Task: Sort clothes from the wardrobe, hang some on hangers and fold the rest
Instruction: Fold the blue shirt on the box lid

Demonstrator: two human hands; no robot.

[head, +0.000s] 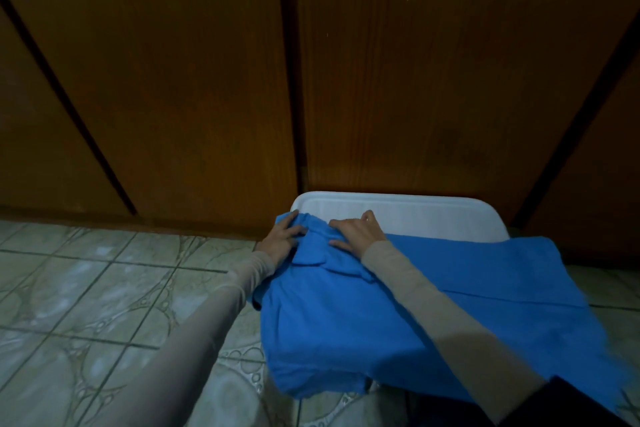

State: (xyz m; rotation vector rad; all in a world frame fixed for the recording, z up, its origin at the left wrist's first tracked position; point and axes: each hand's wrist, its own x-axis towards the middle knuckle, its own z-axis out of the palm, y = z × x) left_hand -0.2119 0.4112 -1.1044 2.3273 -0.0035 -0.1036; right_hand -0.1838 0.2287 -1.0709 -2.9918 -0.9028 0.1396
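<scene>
A bright blue, soft cotton-like shirt lies spread over a white, smooth plastic surface with rounded corners, covering most of it and drooping over its near and right edges; the shirt sits at about 5 o'clock in the view. Its cloth is matte and creased, bunched into thick folds at the far-left end, with a flat flap lying just below the folds. The left hand, at 9 o'clock of the shirt's bunched end, has its fingers curled into the folds, gripping the cloth. The right hand, just beside it at 3 o'clock, lies palm down on the fabric with fingers spread and fairly straight, pressing it. Both forearms wear thin beige sleeves. At 12 o'clock stand dark brown wooden wardrobe doors with vertical grain. Glossy pale green patterned floor tiles spread at 8 o'clock.
</scene>
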